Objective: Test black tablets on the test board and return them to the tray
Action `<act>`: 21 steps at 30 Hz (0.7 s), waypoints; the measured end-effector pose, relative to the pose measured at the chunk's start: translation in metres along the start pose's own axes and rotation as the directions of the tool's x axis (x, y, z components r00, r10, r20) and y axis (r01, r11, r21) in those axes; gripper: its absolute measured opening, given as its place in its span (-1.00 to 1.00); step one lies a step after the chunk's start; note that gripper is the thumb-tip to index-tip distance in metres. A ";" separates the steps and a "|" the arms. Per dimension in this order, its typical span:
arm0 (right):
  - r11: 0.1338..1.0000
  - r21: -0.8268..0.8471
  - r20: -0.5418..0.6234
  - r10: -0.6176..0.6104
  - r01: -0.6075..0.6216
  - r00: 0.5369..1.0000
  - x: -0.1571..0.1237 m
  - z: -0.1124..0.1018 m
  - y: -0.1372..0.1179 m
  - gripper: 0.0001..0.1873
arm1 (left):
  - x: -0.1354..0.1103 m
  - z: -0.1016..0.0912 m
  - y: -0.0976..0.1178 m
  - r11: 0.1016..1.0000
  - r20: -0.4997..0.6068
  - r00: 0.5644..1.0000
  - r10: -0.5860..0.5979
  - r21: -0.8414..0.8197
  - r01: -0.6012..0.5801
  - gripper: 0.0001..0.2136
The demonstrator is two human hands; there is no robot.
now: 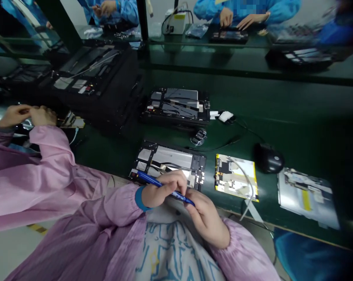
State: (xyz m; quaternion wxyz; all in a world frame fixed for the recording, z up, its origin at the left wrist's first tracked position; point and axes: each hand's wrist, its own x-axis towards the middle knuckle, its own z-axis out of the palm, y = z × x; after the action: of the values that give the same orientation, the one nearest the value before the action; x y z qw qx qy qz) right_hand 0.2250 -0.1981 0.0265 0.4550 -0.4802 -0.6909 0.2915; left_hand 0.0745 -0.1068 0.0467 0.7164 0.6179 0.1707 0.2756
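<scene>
A blue marker pen (149, 179) lies slantwise across my two hands, over the near edge of the bench. My left hand (161, 191) is closed round its middle, with a blue band at that wrist. The fingers of my right hand (205, 218) pinch the pen's lower right end; whether a cap is on there cannot be made out. Just beyond my hands lies an opened tablet-like device (172, 156) with silver battery panels, black ribbon cables and small boards, its near edge partly hidden by my left hand.
Behind lies a second opened device (179, 103) beside a cable. To the right are a yellow-edged battery assembly (238, 177), a black mouse (268, 158) and a silver panel (308, 199). A tall black stack (106, 89) stands left. Co-workers' hands (43, 116) work nearby and across.
</scene>
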 end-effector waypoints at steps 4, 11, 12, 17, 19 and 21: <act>0.984 0.164 0.129 0.049 -0.070 0.990 0.011 -0.021 0.007 -0.55 | 0.003 -0.009 -0.002 0.994 0.037 0.997 -0.067 0.094 0.063 -0.71; 0.924 0.341 -0.187 0.247 -0.173 0.951 0.052 -0.072 0.048 -0.55 | 0.006 -0.022 0.003 0.998 -0.204 0.979 0.021 -0.057 -0.033 -0.86; 0.965 0.187 -0.284 0.232 -0.183 0.930 0.060 -0.077 0.059 -0.59 | 0.007 -0.020 0.003 0.998 -0.161 0.985 -0.065 0.008 0.068 -0.88; 0.925 -0.367 -0.199 0.028 -0.101 0.980 0.094 -0.073 0.107 -0.60 | 0.019 -0.003 -0.015 0.878 -0.024 0.969 -0.246 0.417 0.234 -0.96; 0.899 -0.433 -0.147 0.006 -0.070 0.989 0.099 -0.065 0.119 -0.62 | 0.022 0.000 -0.024 0.847 -0.017 0.967 -0.256 0.479 0.232 -0.93; 0.863 -0.503 -0.121 -0.012 -0.051 0.993 0.099 -0.060 0.126 -0.65 | 0.023 0.001 -0.028 0.839 -0.030 0.966 -0.257 0.489 0.238 -0.91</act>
State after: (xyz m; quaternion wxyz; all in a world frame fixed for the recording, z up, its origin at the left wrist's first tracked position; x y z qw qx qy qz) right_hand 0.3179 -0.0618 -0.0198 0.3512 -0.6062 -0.7095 0.0759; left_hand 0.0980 -0.0957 0.0215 0.5698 0.7562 0.2996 0.1172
